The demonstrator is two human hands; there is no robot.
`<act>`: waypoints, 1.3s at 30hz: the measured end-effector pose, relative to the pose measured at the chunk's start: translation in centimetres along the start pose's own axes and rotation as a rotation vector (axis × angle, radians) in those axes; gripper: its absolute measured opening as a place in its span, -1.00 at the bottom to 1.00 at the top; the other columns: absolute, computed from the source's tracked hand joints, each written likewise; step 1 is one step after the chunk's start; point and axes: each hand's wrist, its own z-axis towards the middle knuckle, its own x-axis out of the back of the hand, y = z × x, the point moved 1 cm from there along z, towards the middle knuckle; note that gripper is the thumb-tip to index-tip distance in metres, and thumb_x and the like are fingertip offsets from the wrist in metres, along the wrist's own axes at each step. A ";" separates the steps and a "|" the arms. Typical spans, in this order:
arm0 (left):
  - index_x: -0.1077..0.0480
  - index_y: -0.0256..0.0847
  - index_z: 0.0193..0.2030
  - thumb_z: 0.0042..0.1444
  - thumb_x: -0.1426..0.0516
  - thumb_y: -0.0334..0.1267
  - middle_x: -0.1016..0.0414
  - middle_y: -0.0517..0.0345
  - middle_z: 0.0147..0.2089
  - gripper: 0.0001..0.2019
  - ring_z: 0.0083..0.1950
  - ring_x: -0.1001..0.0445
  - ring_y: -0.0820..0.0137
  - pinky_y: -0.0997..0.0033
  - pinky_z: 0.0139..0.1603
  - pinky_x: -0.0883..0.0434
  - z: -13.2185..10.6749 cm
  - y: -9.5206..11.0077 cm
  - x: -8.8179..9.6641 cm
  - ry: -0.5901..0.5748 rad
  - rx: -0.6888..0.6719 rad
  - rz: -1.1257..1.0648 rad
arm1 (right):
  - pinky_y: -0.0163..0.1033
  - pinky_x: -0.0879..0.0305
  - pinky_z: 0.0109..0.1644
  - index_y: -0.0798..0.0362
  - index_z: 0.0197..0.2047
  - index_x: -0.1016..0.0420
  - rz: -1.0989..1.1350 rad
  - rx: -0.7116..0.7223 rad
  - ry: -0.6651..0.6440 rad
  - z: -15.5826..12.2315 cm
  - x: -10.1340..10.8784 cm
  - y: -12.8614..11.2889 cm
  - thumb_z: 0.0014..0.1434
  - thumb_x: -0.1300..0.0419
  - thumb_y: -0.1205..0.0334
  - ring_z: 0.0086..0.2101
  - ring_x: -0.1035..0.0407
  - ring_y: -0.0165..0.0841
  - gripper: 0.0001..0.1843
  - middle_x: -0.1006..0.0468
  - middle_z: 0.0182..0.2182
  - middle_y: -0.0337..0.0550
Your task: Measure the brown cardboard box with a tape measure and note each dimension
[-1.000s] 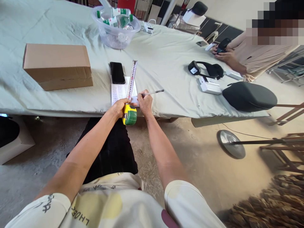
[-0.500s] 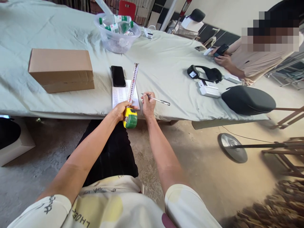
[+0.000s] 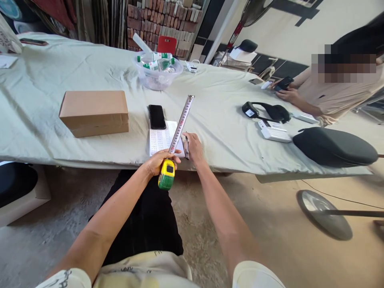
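Note:
My left hand (image 3: 156, 161) is closed round a yellow and green tape measure (image 3: 166, 175) at the table's near edge. Its white blade (image 3: 182, 122) runs out slanting up and to the right over a printed sheet of paper (image 3: 160, 140). My right hand (image 3: 194, 147) is just right of the blade and grips a pen (image 3: 186, 147) that points down at the sheet's right edge. A black phone (image 3: 157, 116) lies on the far end of the sheet. A brown cardboard box (image 3: 94, 112) rests on the cloth to the left.
A pale green cloth covers the long table (image 3: 60, 72). At the back stands a clear bowl of bottles (image 3: 157, 69). To the right lie a black headset (image 3: 265, 112), white devices (image 3: 274, 134) and a black round seat (image 3: 334, 147). Another person (image 3: 336, 90) sits there holding a phone.
The view has tilted up. The tape blade has swung from nearly straight to slanting right. My right hand has turned the pen from pointing sideways to pointing down.

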 end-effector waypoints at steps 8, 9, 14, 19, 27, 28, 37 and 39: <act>-0.42 -0.36 0.02 0.09 -0.14 -0.45 -0.57 0.03 -0.42 -0.68 -0.53 -0.51 0.32 0.36 -0.48 -0.45 0.3 0.1 0.2 0.042 -0.005 -0.007 | -0.07 -0.31 0.12 -0.01 0.26 -0.48 -0.164 -0.025 -0.107 1.5 1.5 1.0 0.35 0.08 0.43 0.00 -0.38 -0.09 -0.47 -0.56 0.15 0.01; -0.40 -0.35 0.04 0.10 -0.14 -0.45 -0.57 0.04 -0.43 -0.67 -0.53 -0.51 0.33 0.37 -0.48 -0.45 0.3 0.2 0.2 0.054 -0.001 -0.011 | -0.06 -0.30 0.14 0.01 0.29 -0.45 -0.163 -0.025 -0.100 1.5 1.4 1.1 0.35 0.10 0.45 -0.01 -0.38 -0.09 -0.45 -0.55 0.16 0.03; -0.38 -0.38 0.10 0.14 -0.12 -0.45 -0.56 0.04 -0.44 -0.64 -0.53 -0.50 0.33 0.38 -0.49 -0.45 0.2 0.3 0.0 0.095 0.020 -0.018 | -0.06 -0.26 0.18 0.07 0.34 -0.38 -0.141 -0.039 -0.062 1.2 0.9 1.3 0.36 0.15 0.46 0.04 -0.38 -0.08 -0.43 -0.54 0.20 0.04; -0.38 -0.34 0.10 0.12 -0.17 -0.45 -0.54 0.07 -0.45 -0.63 -0.52 -0.51 0.33 0.40 -0.49 -0.44 0.2 0.3 0.0 0.123 0.029 -0.037 | -0.08 -0.23 0.21 0.09 0.33 -0.37 -0.129 -0.049 -0.042 1.3 0.8 1.4 0.39 0.16 0.44 0.06 -0.39 -0.10 -0.45 -0.55 0.20 0.02; -0.35 -0.26 0.07 0.12 -0.18 -0.42 -0.53 0.13 -0.46 -0.66 -0.54 -0.48 0.37 0.45 -0.52 -0.43 0.2 0.7 -0.3 0.176 0.045 -0.066 | -0.12 -0.24 0.21 0.06 0.34 -0.34 -0.117 -0.066 -0.040 1.4 1.0 1.3 0.34 0.12 0.49 0.04 -0.42 -0.13 -0.43 -0.56 0.19 -0.02; -0.35 -0.26 0.07 0.12 -0.18 -0.42 -0.52 0.13 -0.46 -0.65 -0.54 -0.48 0.38 0.46 -0.53 -0.42 0.2 0.7 -0.4 0.182 0.047 -0.065 | -0.11 -0.25 0.21 0.06 0.34 -0.34 -0.113 -0.068 -0.040 1.4 1.1 1.2 0.34 0.12 0.49 0.04 -0.42 -0.13 -0.43 -0.57 0.19 -0.02; -0.35 -0.27 0.02 0.12 -0.13 -0.44 -0.50 0.12 -0.48 -0.71 -0.56 -0.45 0.39 0.47 -0.54 -0.41 0.1 0.8 -0.9 0.228 0.035 -0.056 | -0.08 -0.24 0.25 0.12 0.36 -0.33 -0.040 -0.083 -0.032 1.4 1.3 0.9 0.31 0.11 0.50 0.07 -0.39 -0.09 -0.41 -0.56 0.19 0.00; -0.36 -0.27 0.04 0.12 -0.14 -0.44 -0.50 0.13 -0.48 -0.68 -0.55 -0.46 0.37 0.46 -0.53 -0.41 0.2 0.8 -1.0 0.233 0.036 -0.052 | -0.07 -0.24 0.25 0.12 0.35 -0.34 -0.013 -0.091 -0.027 1.4 1.4 0.9 0.31 0.10 0.50 0.07 -0.40 -0.09 -0.41 -0.57 0.18 0.01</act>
